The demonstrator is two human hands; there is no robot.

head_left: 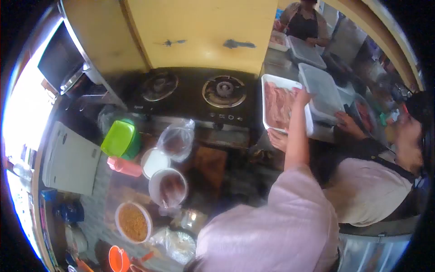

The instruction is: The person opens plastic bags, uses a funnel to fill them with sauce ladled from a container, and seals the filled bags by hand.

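My right hand (302,96) is closed at the right rim of a white tray (264,109), its fingertips over the strips of raw meat (277,105) inside. My right arm stretches up from a pale pink sleeve. A hand of the person at the right (277,139) seems to touch the tray's lower edge; its wrist passes behind my forearm. Only a small blurred part of what seems to be my left hand (136,268) shows at the bottom edge, near an orange cup (119,259) and an orange handle (147,257); its grip cannot be made out.
A two-burner stove (190,115) stands ahead. Lidded containers (321,93) lie right of the tray, beside that person's other hand (349,123). Another person (304,22) stands beyond. At left are a green container (118,138), tubs (168,187), a bowl of brown crumbs (133,222) and plastic bags.
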